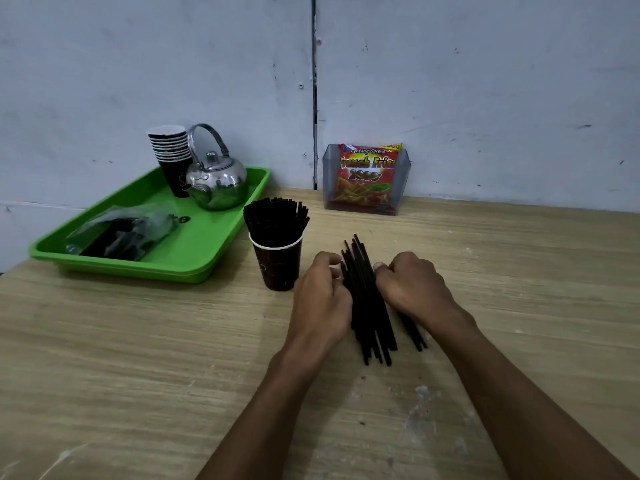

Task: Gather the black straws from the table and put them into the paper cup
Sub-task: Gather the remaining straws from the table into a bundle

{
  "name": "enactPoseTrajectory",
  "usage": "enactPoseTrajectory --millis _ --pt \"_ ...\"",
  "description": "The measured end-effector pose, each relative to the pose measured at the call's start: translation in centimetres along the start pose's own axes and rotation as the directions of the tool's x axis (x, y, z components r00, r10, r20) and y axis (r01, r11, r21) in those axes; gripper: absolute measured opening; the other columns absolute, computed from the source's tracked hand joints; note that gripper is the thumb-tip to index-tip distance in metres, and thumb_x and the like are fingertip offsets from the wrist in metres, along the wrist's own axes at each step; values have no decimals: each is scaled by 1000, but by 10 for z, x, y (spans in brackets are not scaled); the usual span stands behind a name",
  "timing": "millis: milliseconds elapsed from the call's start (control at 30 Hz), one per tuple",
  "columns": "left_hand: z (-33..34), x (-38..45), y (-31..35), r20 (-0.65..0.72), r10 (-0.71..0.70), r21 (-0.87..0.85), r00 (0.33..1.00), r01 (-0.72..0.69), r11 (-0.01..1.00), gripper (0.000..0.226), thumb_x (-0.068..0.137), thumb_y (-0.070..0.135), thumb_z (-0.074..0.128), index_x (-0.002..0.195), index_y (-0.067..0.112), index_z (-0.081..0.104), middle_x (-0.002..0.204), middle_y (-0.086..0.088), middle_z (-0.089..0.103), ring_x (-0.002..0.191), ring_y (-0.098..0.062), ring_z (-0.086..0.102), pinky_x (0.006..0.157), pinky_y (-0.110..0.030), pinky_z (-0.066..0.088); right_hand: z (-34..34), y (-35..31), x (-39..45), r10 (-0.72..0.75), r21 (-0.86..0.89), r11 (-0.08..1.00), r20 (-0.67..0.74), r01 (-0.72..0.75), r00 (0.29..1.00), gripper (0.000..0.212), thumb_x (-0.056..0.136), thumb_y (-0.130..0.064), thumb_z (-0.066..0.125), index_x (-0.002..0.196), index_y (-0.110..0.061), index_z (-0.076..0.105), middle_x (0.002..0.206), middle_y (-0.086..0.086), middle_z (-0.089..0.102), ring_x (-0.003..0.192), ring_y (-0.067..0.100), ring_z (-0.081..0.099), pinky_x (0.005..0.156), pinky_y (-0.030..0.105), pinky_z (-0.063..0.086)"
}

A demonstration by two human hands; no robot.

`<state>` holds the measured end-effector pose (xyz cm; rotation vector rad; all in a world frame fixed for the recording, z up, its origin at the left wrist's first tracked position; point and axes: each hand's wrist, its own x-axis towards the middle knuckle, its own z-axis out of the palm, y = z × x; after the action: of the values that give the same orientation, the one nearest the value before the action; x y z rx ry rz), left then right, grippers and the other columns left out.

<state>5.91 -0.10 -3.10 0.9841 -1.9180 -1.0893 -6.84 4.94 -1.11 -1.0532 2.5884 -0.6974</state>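
A pile of black straws (367, 306) lies on the wooden table (138, 358), pointing away from me. My left hand (320, 299) presses against the pile's left side and my right hand (412, 285) against its right side, fingers curled, squeezing the straws together. A few straws poke out under my right wrist. Left of the pile stands a dark paper cup (278, 265) with a white rim, packed with several upright black straws (275, 220).
A green tray (194, 251) at the back left carries a stack of dark paper cups (171, 154), a steel kettle (216, 181) and a plastic bag of dark items (121, 233). A clear box with a snack packet (365, 180) stands against the wall.
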Motion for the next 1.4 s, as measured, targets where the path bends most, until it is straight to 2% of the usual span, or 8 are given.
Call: enactPoseTrajectory --millis 133,267,433,567,700,900,1200,1400 --pt "-8 7 -7 -68 -47 -49 997 43 998 42 86 0 43 122 16 57 102 -4 65 99 -16 64 83 -33 56 8 -12 -3 38 -117 993 52 -32 998 67 73 -75 57 100 -14 55 108 10 59 98 31 60 71 35 46" --pt "-9 8 -10 -98 -86 -62 991 80 995 39 88 0 40 120 15 57 104 -7 65 99 -19 64 87 -40 56 15 -18 -6 33 -227 974 23 -27 999 79 69 -69 68 121 -13 50 120 12 52 108 31 56 71 34 42" --pt "-8 10 -13 -111 -71 -47 991 66 997 31 94 4 42 119 14 58 88 3 63 85 -11 64 79 -33 56 13 -17 -7 21 -220 975 6 -19 1000 40 84 -48 68 97 -17 47 101 6 55 92 27 56 68 34 40" --pt "-7 9 -15 -91 -22 -5 996 22 1000 27 96 6 44 118 15 57 83 8 61 77 -3 62 64 -11 48 7 -14 -7 28 -203 979 44 -19 999 31 87 -35 67 86 -21 39 77 -3 39 81 22 48 67 33 39" --pt "-6 10 -17 -85 -15 9 996 16 1000 26 97 6 45 118 15 57 83 7 61 74 -1 60 57 -5 44 1 -14 -7 67 -220 974 88 -46 994 30 90 -21 63 76 -22 36 78 -1 39 82 22 49 69 33 39" --pt "-6 11 -16 -80 2 21 997 0 1000 26 97 5 47 119 12 58 85 6 62 76 -1 60 66 -14 48 -6 -17 -11 83 -276 960 168 -34 982 19 89 -9 58 99 -17 44 92 3 44 91 22 50 73 33 41" --pt "-6 10 -16 -77 43 68 996 -38 997 25 96 5 49 118 10 60 83 12 58 76 2 56 62 -7 43 -11 -17 -11 77 -377 926 240 19 968 18 89 -7 56 88 -18 42 80 0 41 87 20 52 73 31 45" --pt "-7 9 -15 -78 48 57 996 -44 997 25 95 4 49 117 11 60 83 9 58 74 1 56 61 -4 43 -21 -7 -2 71 -299 954 282 18 957 16 93 -10 52 98 -16 39 85 0 41 84 18 49 70 28 42"
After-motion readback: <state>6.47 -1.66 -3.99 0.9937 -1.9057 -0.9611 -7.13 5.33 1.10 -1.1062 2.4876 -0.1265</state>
